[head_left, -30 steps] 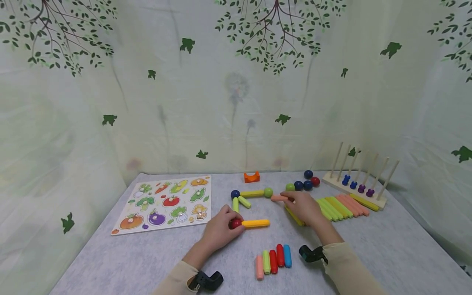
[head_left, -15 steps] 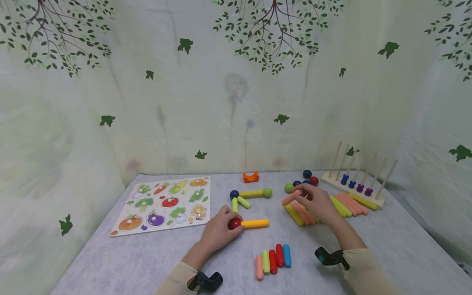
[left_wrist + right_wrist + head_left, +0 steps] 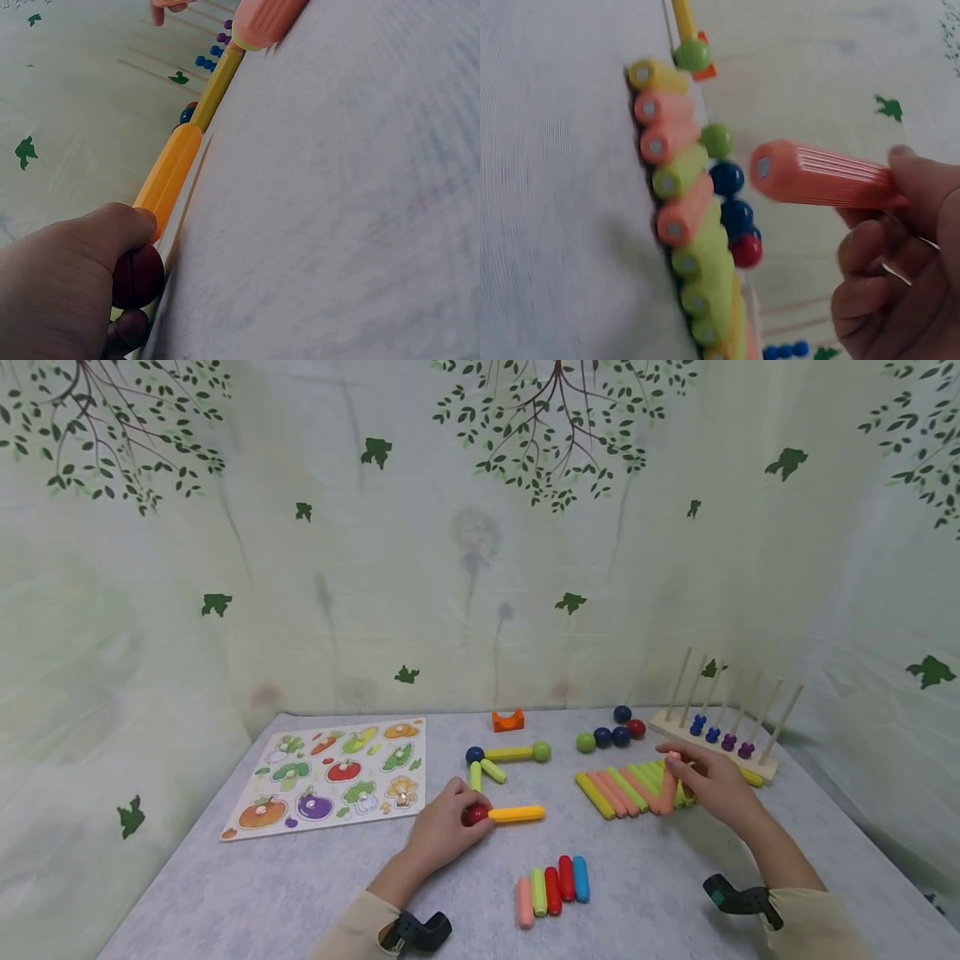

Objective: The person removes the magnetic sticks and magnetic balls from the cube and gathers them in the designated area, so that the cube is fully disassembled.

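My left hand [image 3: 442, 828] holds a red ball [image 3: 476, 814] on the table. A yellow-orange rod [image 3: 519, 815] extends right from that ball. From behind the fingers a light green rod [image 3: 476, 775] leads to a dark blue ball [image 3: 475, 756], which joins a yellow rod [image 3: 508, 753] ending in a green ball [image 3: 542, 751]. Beside it lies a short light green rod [image 3: 493, 770]. On the right, my right hand [image 3: 716, 787] pinches one end of a salmon-pink rod [image 3: 825, 176], tilted above a row of pink, green and yellow rods [image 3: 600, 793].
Loose balls [image 3: 602, 737] lie behind the rod row. A peg rack [image 3: 761, 764] with small blue and purple beads stands far right. Several short rods [image 3: 553, 890] lie in front. An orange curved block [image 3: 508, 721] sits at the back, a vegetable puzzle board [image 3: 352, 785] at left.
My right hand has carried the pink rod away from the green ball, moving right over the rod row and turning the rod more upright. The left hand stays on the red ball.
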The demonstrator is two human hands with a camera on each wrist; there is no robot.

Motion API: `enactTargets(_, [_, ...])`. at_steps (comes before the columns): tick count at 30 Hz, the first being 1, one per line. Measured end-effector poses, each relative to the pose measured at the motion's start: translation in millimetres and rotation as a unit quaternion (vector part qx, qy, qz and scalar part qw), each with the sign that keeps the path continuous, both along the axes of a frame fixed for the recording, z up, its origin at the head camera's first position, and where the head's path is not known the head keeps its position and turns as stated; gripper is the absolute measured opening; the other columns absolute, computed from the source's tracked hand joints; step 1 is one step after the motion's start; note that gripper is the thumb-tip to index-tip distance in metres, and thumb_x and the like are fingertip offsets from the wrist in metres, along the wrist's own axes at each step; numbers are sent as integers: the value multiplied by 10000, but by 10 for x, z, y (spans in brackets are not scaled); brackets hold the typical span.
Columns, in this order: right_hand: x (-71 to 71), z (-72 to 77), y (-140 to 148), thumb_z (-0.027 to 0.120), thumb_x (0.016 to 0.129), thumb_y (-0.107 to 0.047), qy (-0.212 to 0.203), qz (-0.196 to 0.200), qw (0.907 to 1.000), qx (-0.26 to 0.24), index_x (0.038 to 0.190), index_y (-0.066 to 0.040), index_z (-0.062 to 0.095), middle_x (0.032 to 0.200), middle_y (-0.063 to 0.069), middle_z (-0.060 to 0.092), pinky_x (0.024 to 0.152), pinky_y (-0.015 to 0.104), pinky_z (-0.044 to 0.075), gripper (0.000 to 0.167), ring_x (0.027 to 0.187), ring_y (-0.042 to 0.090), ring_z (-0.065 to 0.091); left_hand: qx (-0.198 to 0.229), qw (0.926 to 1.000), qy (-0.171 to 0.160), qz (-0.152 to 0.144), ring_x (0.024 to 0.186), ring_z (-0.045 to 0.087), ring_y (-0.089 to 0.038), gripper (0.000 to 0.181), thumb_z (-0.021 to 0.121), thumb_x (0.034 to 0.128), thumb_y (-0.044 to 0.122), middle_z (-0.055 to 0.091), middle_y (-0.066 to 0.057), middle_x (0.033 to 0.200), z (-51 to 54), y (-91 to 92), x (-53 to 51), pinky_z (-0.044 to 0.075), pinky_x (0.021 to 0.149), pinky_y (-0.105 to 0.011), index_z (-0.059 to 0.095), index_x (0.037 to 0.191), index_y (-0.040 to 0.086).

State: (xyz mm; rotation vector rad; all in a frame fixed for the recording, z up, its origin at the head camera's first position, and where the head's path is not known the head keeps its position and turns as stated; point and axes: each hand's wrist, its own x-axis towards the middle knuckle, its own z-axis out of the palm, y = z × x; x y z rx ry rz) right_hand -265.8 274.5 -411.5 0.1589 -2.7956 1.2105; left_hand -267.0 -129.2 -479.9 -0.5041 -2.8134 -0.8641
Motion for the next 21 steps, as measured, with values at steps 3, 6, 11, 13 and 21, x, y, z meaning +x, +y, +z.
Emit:
enactTargets(3, [36,-11,152,586,1013,-321,-102,192,9993,302,1282,-41,558,952,102,603,558,291,493,389,703,165,532,18,10000,-24,-2,771,487,-75,162,742,876,374,475,72,931,12,5,3,414,603,-179,713,1003,277])
enactTargets(6, [62,-15,296,632,988,-254,-388,460,9970,487,1176,-26,531,868,79,580,509,286,463,313,614,146,515,0,10000,-26,-18,771,484,-73,167,740,878,374,474,69,935,22,8,5,412,600,-181,711,1008,274])
enactTargets(11, [77,-47,440,669,956,-221,-1133,660,9899,533,1119,-41,542,830,70,594,500,333,500,274,570,169,543,-21,10000,-62,-13,774,485,-76,176,740,878,376,476,63,942,26,5,5,413,601,-185,712,1014,270])
enactTargets(13, [74,-70,468,676,951,-220,-1451,674,9860,479,1118,-39,551,837,70,597,523,339,517,276,592,185,568,-16,9999,-102,5,779,489,-79,176,737,880,382,477,66,945,27,3,6,414,606,-184,712,1017,274])
enactTargets(21, [62,-133,503,712,915,-170,-1982,1058,9730,537,1079,-19,590,797,67,593,510,292,497,255,597,181,568,-4,9999,-112,19,781,491,-77,171,741,878,377,476,73,946,18,3,13,417,606,-184,710,1016,282])
